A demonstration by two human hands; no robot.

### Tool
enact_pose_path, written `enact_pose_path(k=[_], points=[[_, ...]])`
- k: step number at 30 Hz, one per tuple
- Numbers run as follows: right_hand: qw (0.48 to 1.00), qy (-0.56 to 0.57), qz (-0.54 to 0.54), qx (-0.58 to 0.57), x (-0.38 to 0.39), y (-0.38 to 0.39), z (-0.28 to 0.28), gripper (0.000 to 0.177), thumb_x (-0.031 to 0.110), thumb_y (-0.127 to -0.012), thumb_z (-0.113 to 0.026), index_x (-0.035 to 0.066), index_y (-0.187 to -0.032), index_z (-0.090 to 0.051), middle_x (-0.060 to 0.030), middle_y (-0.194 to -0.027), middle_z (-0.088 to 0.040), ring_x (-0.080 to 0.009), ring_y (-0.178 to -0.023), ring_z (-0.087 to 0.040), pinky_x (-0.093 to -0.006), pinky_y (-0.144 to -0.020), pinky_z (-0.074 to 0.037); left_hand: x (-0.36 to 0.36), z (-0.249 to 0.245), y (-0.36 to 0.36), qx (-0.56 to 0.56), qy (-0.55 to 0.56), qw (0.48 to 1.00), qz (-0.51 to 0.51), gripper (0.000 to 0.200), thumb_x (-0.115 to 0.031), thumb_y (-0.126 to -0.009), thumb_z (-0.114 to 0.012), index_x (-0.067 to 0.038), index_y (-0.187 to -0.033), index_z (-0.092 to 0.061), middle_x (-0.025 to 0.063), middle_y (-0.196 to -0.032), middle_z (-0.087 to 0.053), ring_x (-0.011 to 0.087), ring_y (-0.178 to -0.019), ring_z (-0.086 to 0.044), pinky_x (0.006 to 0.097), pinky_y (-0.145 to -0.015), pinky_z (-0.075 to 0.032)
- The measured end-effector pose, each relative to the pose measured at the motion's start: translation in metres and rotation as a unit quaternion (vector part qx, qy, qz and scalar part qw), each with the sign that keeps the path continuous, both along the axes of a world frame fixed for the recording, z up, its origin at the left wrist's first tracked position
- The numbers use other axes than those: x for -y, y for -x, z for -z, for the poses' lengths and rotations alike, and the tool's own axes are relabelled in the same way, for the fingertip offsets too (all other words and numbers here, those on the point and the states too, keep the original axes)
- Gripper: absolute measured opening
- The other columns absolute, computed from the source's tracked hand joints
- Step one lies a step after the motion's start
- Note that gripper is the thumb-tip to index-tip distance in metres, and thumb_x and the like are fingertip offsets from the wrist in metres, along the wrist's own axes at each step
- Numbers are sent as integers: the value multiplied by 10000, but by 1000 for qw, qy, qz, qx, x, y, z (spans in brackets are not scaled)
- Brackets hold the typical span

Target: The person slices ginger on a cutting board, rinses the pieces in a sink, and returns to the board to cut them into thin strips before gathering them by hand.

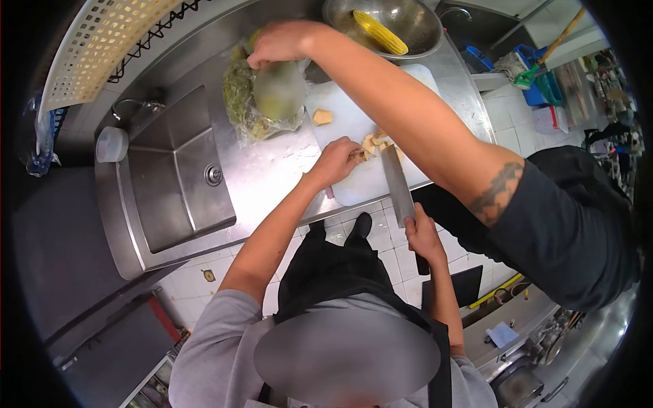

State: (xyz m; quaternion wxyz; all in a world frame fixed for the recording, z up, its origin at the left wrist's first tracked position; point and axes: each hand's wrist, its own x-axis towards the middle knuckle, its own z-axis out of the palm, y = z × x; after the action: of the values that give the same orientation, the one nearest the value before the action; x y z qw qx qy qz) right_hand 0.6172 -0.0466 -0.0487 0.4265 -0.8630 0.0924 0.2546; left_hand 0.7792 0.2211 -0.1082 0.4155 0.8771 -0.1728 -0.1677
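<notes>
Right fingers (411,227) grip cleaver (396,180); metal bowl (423,32) holds yellow corn (379,32).

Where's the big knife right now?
Right of centre in the head view: the person's right hand holds the knife across the near edge of the cutting board.

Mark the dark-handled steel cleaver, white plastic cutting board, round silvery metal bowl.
Dark-handled steel cleaver (397,182): head view, middle of the blade.
White plastic cutting board (350,117): head view, bare top surface.
Round silvery metal bowl (423,28): head view, bare inner wall.
</notes>
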Motion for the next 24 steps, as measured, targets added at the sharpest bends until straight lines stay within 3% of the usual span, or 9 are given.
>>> enact_pose_path(k=[2,5,7,10,13,16,19,24], points=[[984,71,-50,153,1,5,18,147,69,-1023,-540,-19,-1115,-465,-263,-675,-626,-480,-614,-648,-552,-547,-480,-3,6,13,49,32,998,-11,298,-8,-855,-674,-15,-1145,-741,170,-1044,-667,373,-989,-654,438,-899,-529],[988,92,-48,113,-22,0,6,163,68,-1020,-548,-19,-1113,-446,-345,-749,-626,-571,-771,-614,-631,-649,-447,-2,14,25,151,42,988,5,266,-7,-858,-679,-19,-1117,-739,148,-1060,-662,365,-970,-657,436,-857,-540],[987,107,-74,97,-31,-1,5,168,64,-1012,-541,-27,-1121,-449,-351,-764,-645,-565,-783,-639,-642,-687,-479,2,15,27,160,8,987,11,223,-9,-859,-687,-18,-1077,-734,138,-1084,-660,362,-968,-655,428,-849,-546],[981,142,-98,91,-38,-5,-1,185,66,-998,-538,-21,-1142,-460,-332,-776,-671,-553,-785,-663,-647,-720,-505,-1,11,35,92,51,991,-77,183,-44,-853,-723,-41,-1036,-710,144,-1051,-665,343,-910,-669,422,-824,-561],[969,206,-127,57,-46,-3,-19,213,34,-955,-552,-3,-1147,-466,-300,-799,-697,-523,-792,-689,-624,-728,-530,-10,10,36,31,72,984,-161,159,-70,-820,-762,7,-939,-690,142,-925,-696,273,-776,-721,383,-710,-586],[955,237,-173,36,-57,-5,-30,269,6,-902,-568,14,-1151,-468,-267,-822,-718,-485,-803,-714,-592,-733,-554,-7,1,30,-159,108,945,-265,186,-82,-776,-779,50,-859,-676,133,-773,-702,203,-637,-732,341,-597,-580],[942,257,-212,35,-68,-11,-38,317,1,-871,-574,14,-1169,-465,-247,-838,-726,-457,-818,-727,-561,-739,-570,-6,8,25,-139,122,943,-278,190,-91,-760,-778,58,-798,-666,113,-719,-704,173,-564,-721,321,-538,-569],[940,258,-214,67,-68,-17,-35,299,2,-872,-580,8,-1149,-466,-258,-850,-724,-455,-834,-728,-560,-740,-570,-8,8,22,-133,110,951,-255,167,-71,-747,-768,51,-811,-674,110,-705,-708,160,-573,-698,314,-573,-563]])
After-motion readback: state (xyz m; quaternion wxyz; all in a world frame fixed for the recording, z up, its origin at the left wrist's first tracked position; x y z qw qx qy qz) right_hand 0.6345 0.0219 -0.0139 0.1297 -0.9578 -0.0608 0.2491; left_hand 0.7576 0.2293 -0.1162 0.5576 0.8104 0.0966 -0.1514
